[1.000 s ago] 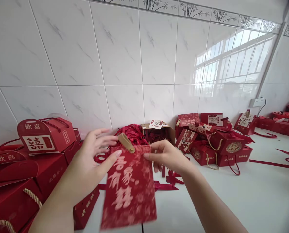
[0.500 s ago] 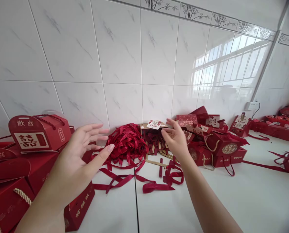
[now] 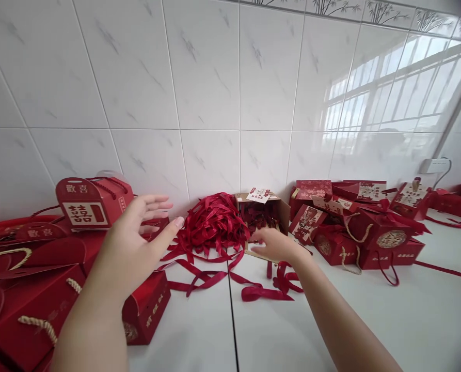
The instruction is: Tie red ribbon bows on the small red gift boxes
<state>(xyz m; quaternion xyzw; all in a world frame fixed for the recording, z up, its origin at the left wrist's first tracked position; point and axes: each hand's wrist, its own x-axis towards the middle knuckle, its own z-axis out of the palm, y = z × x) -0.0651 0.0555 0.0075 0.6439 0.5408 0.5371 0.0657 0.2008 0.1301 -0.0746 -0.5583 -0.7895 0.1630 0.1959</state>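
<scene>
My left hand point(image 3: 135, 243) hovers open above the white surface, fingers spread, holding nothing, beside a small red gift box point(image 3: 147, 310). My right hand point(image 3: 274, 245) reaches down to the front edge of a small brown cardboard box point(image 3: 265, 217) filled with red and tan pieces. Its fingers are lowered at the box's flap, and whether they grip anything is unclear. A heap of red ribbons point(image 3: 210, 227) lies between the hands, with loose strands trailing toward me.
Stacked red gift boxes with rope handles point(image 3: 32, 274) fill the left side, one with a double-happiness label point(image 3: 86, 204). More red boxes and bags point(image 3: 354, 227) crowd the right along the white tiled wall point(image 3: 215, 93). A red ribbon strip point(image 3: 447, 271) lies at far right.
The red printed bag held by both hands a second ago is gone from view. My right hand went forward and then dropped to the cardboard box. My left hand stays open.
</scene>
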